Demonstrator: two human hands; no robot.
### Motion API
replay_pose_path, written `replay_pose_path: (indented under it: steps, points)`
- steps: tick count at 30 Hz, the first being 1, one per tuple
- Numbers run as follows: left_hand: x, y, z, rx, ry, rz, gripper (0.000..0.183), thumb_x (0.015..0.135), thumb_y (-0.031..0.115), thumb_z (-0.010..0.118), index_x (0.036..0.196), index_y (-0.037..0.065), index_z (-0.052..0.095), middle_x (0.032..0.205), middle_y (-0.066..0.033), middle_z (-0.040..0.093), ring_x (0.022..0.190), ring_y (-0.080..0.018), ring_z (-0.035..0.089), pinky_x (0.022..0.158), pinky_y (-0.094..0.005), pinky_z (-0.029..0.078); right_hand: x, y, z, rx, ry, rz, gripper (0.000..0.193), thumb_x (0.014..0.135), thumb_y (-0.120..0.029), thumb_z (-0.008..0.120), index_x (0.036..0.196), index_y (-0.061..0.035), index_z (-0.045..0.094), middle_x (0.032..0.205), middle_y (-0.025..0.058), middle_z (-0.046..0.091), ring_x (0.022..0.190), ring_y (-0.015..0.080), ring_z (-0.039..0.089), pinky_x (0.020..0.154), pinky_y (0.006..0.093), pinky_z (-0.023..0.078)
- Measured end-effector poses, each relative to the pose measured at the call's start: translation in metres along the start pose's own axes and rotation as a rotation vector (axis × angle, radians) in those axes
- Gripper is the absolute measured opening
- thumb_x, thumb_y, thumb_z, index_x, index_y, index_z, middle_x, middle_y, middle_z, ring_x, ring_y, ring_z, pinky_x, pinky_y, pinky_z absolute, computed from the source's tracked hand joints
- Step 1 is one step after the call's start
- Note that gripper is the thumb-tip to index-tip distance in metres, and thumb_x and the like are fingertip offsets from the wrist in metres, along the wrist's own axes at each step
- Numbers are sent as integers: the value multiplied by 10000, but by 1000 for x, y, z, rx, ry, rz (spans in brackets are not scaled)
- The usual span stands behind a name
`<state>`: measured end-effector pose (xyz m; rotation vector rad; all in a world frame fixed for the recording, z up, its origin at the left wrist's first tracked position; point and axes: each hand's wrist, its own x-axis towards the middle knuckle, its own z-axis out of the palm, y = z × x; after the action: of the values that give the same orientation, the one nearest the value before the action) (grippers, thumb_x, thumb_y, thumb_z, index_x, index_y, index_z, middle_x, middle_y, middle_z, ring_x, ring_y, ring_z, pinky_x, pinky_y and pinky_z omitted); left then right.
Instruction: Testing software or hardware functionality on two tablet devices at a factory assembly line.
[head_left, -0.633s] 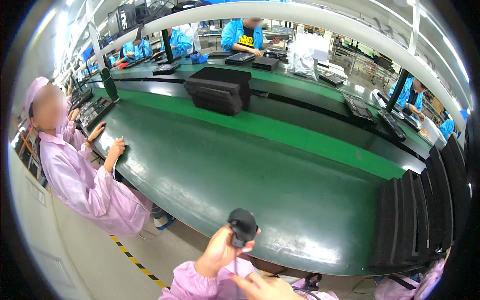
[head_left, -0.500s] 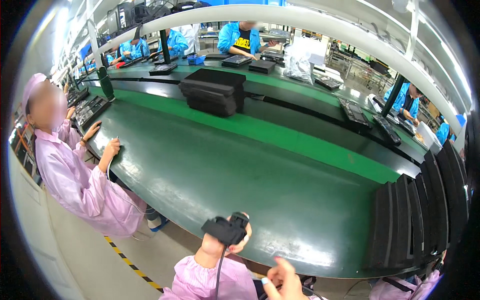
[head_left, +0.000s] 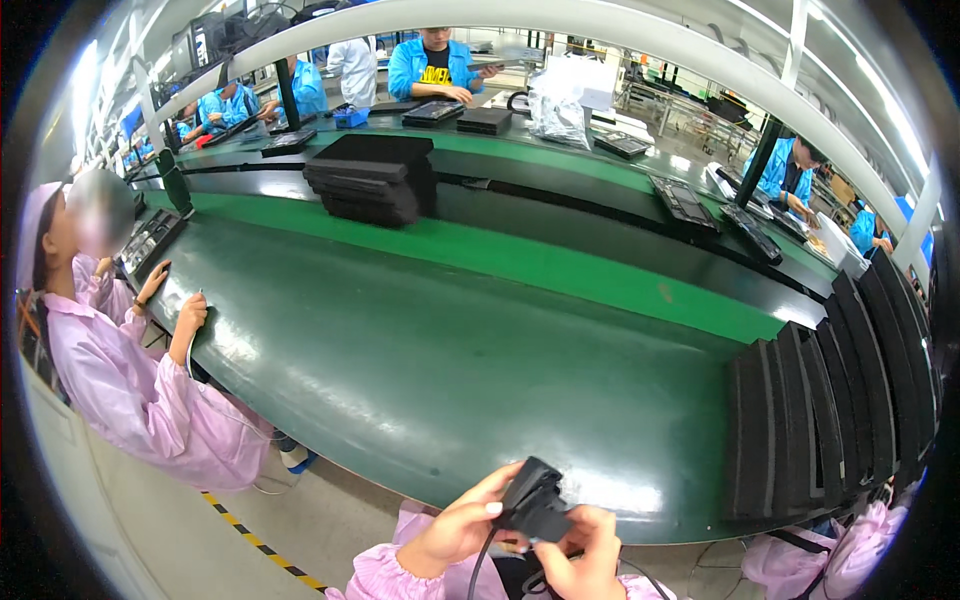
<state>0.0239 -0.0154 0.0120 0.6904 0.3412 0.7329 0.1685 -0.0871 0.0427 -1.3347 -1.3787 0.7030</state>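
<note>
A small black corded device point(head_left: 535, 498) is between my two hands just over the table's near edge. My left hand point(head_left: 455, 528) grips it from the left, with the thumb and fingers closed about its side. On its right lower side, the bent fingers of my right hand point(head_left: 588, 550) close on the device. A dark cable point(head_left: 478, 568) runs down from it past my pink left sleeve. Part of the right fingers' grip is hidden by the device and the hand itself.
A green-topped table point(head_left: 400, 340) spreads ahead. Black padded panels point(head_left: 770, 430) stand upright at the right; a black stack point(head_left: 370, 180) sits farther off. A pink-clad person point(head_left: 130, 370) is at the left. Across the line, a person in blue point(head_left: 432, 70) works near flat electronic units point(head_left: 685, 203).
My left hand has turned over and moved right with the device, which sat over its wrist and back before. My right hand, formerly apart, has come up and now grips the device.
</note>
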Motion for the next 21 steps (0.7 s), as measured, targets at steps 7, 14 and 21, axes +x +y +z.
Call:
replay_pose_path:
  steps: [7, 14, 21]
  points:
    - [-30, -48, -25, 110, -64, -283, 431, 881, 289, 468, 1230, 40, 432, 1208, -197, 478, 1088, -274, 476, 942, -377, 350, -4, 24, -14, 74, 132, -24, 458, 722, 57, 598, 1102, -18, 353, 880, 96, 525, 714, 130, 547, 599, 240, 453]
    - [-96, -165, -131, 1410, -7, -286, 415, 787, 308, 544, 1079, 14, 569, 1138, -188, 537, 1122, -338, 444, 962, -408, 317, 27, 14, -35, 127, -7, -423, 276, 684, 37, 592, 928, -14, 474, 823, 129, 541, 724, 221, 558, 636, 311, 465]
    - [-48, -129, -131, 1544, -26, -66, 234, 756, 191, 534, 910, 32, 607, 926, -189, 591, 913, -348, 532, 781, -423, 407, -1, 60, -45, 728, 126, 329, 220, 743, -209, 542, 743, 8, 506, 764, 171, 575, 618, 288, 536, 560, 376, 457]
